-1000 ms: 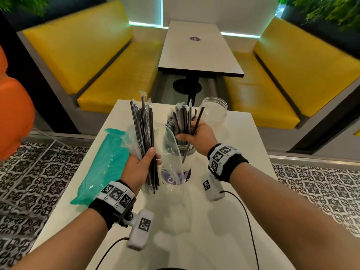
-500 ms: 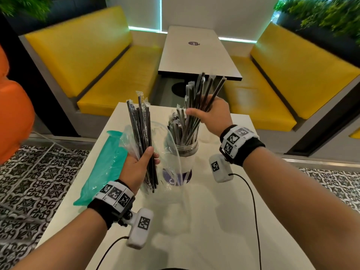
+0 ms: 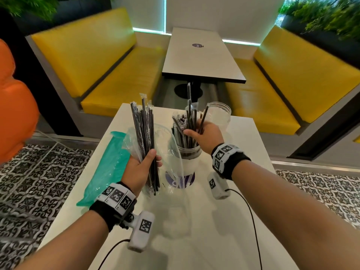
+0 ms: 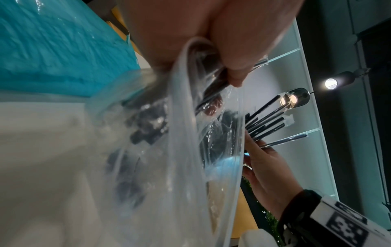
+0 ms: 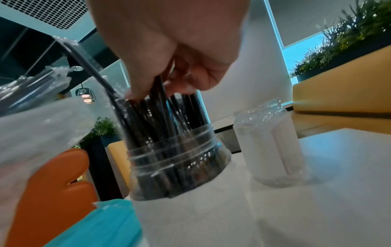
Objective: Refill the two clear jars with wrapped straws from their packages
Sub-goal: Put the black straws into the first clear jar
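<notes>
On the white table, take the near jar as the marker. Far left of it lies the teal package, flat and untouched. Closer in, just left of the jar, the left hand grips a bundle of black wrapped straws upright, fingers and thumb curled round them with the clear bag bunched in the same hold. Over the jar's mouth the right hand pinches a few straws, their lower ends already down among the ones packed inside. Behind and right of it stands the second jar, with no straws in it. So it's the first refill, mid-drop, I'd say. Next she needs to let those go cleanly, then pull another batch from the left hand's bundle.
</notes>
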Tool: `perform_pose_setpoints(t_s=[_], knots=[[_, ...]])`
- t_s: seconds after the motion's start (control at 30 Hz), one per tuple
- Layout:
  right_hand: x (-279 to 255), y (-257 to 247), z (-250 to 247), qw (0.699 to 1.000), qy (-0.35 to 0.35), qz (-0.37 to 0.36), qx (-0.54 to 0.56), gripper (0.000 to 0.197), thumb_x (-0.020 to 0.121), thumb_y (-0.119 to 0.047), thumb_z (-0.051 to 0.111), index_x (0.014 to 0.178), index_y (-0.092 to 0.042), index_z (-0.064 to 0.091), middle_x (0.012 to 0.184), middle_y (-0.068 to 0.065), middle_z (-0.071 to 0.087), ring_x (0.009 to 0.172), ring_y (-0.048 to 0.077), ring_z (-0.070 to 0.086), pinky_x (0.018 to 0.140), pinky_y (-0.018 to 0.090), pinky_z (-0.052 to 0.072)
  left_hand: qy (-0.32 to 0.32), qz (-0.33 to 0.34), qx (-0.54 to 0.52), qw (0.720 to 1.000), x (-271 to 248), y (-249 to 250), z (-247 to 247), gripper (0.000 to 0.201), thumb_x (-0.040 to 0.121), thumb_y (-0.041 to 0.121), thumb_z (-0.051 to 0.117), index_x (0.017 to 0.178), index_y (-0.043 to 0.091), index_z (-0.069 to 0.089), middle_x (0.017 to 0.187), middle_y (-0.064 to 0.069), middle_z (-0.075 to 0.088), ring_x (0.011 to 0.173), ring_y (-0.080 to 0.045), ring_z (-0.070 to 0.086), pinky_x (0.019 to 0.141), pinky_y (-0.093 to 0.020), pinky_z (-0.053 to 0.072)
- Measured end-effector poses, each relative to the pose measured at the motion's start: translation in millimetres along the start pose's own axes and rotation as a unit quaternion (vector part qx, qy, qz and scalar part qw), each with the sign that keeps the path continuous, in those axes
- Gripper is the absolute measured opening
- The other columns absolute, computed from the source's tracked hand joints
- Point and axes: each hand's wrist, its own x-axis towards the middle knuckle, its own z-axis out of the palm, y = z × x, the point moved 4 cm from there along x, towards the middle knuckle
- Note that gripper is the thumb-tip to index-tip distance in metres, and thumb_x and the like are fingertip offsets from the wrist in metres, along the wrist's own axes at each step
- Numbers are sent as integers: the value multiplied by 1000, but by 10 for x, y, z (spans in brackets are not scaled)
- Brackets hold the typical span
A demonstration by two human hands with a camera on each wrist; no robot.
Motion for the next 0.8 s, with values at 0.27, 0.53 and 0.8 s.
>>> perform_pose_setpoints(t_s=[0.27, 0.53, 0.8], knots=[[-93, 46, 17, 998, -27, 45, 27, 26, 89, -26, 68, 111, -14, 63, 75, -3, 61, 73, 15, 62, 72, 26, 52, 2, -8, -15, 1000, 24, -35, 16, 27, 101, 27, 57, 83, 11, 69, 75, 1, 73, 78, -19, 71, 78, -35, 56], [-266, -50, -121, 995, -38, 73, -52, 50, 81, -30, 77, 124, -10, 58, 91, -5, 57, 90, 15, 60, 69, 19, 41, -5, -7, 3, 1000, 3, -34, 14, 28, 102, 27, 56, 86, 9, 70, 79, -3, 73, 73, -12, 72, 74, -29, 55], [21, -599, -267, 977, 47, -157, -139, 109, 74, -47, 77, 156, -20, 9, 163, 7, 12, 149, 27, 13, 122, 42, 16, -10, -6, -1, 1000, 5, -32, 19, 28, 102, 29, 56, 88, 9, 70, 80, -2, 74, 78, -15, 72, 76, -31, 57]])
